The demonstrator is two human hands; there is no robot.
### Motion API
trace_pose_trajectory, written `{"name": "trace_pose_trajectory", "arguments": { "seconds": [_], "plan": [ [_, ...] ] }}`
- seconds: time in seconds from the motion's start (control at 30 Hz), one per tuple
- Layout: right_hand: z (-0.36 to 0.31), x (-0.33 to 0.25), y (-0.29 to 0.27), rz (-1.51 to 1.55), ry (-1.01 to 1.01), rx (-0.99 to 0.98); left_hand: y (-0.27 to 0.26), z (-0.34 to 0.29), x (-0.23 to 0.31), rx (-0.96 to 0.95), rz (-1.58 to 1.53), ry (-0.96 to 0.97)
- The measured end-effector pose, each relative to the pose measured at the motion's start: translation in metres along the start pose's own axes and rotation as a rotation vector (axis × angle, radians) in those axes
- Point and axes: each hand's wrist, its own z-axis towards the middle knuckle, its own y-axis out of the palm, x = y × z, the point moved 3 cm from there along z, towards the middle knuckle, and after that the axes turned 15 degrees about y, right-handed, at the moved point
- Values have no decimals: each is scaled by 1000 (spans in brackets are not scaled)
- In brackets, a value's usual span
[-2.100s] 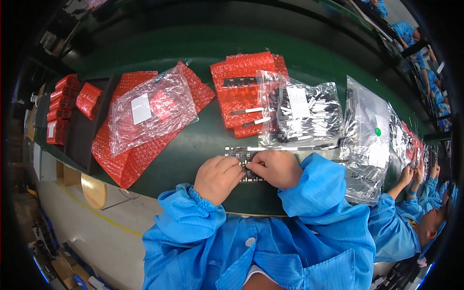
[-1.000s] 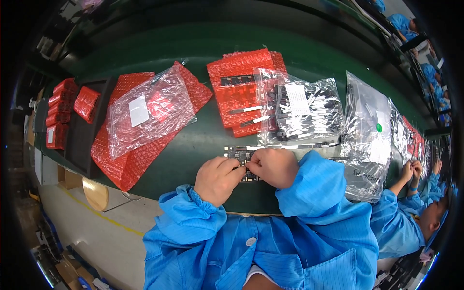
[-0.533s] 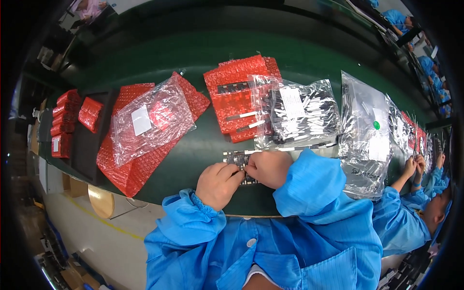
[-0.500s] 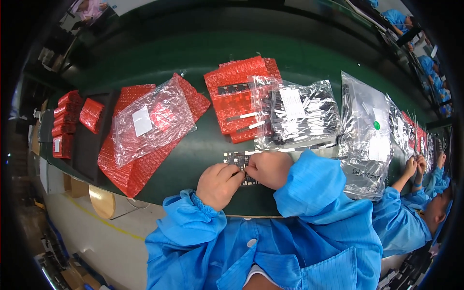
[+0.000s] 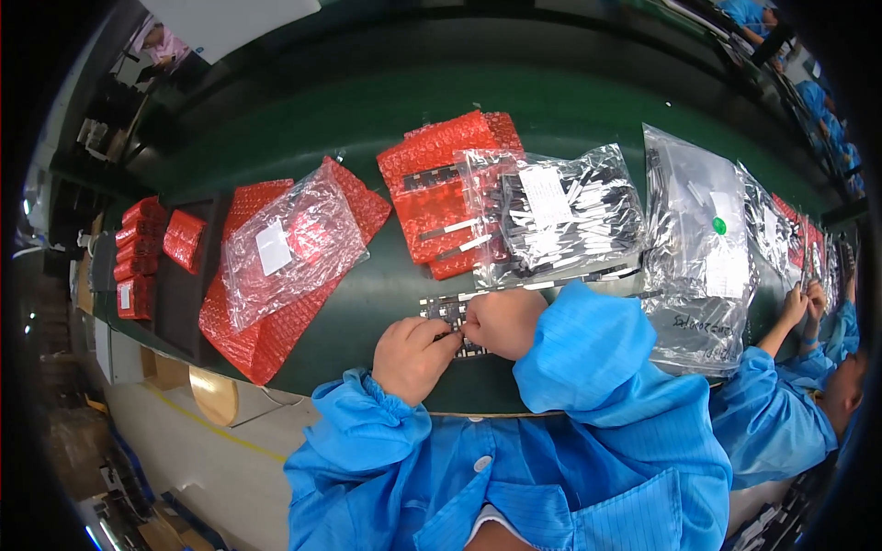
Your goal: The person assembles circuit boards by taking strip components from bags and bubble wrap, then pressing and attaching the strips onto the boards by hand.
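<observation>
A dark circuit board panel (image 5: pixel 439 307) lies on the table edge before me, partly hidden under my hands. My left hand (image 5: pixel 410 362) is closed at its left side, thumb and fingers bent onto the board. From the right, my right hand (image 5: pixel 506 323) is curled with its fingertips pinched together over the board's middle; whatever sits between them is hidden. Thin black-and-white strips (image 5: pixel 588 275) run from beside the board toward the right, just past my right hand. Beyond them a clear plastic bag (image 5: pixel 614 241) full of similar strips overlaps red bubble wrap (image 5: pixel 418 207).
Another red bubble-wrap sheet (image 5: pixel 246 338) lies left under a clear bag (image 5: pixel 322 248). A dark tray (image 5: pixel 188 317) holds a red wrapped packet (image 5: pixel 185 241); more packets (image 5: pixel 138 262) stand beside it. Right are a bag with a green sticker (image 5: pixel 689 207) and a co-worker's blue sleeve (image 5: pixel 767 409).
The view has shifted slightly, so the table things sit a little differently in it. My hands stay over the board, fingers bent, with only slight movement.
</observation>
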Motion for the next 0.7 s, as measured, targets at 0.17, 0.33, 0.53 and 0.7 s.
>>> {"name": "trace_pose_trajectory", "arguments": {
  "seconds": [0.17,0.33,0.53,0.7],
  "plan": [
    [-1,3,0,27,-16,23,-5,4,0,-33,-33,-9],
    [-3,-1,-4,3,-3,11,-16,19,-24,236,-546,-771],
    [-7,-4,-6,5,-28,14,-9,49,-48,418,-871,-855],
    [-4,4,-5,13,6,-12,-58,63,-38,483,-843,-775]
  ]
}}
